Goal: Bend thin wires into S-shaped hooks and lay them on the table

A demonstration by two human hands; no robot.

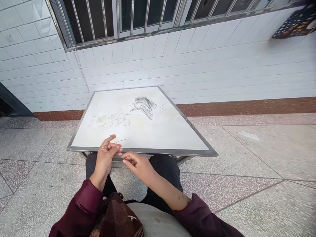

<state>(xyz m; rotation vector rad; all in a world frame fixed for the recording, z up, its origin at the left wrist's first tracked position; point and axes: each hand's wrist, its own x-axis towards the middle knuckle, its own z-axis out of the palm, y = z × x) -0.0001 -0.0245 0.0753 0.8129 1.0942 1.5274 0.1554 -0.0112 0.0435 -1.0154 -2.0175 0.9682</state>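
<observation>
A low white table [172, 135] with a metal rim stands in front of my knees. On it lies a loose bundle of thin dark wires [143, 106] at the far middle, and a row of several bent wire pieces [111, 121] to the left. One more bent wire [122, 140] lies near the front edge. My left hand [106, 154] and my right hand [137, 163] meet just at the front edge, both pinched on a thin wire [121, 154] held between them.
A white tiled wall with a barred window [128, 16] rises behind the table. Speckled terrazzo floor [247, 154] surrounds it. A dark patterned object [293, 24] shows at the top right. A dark doorway [10, 103] lies at the far left.
</observation>
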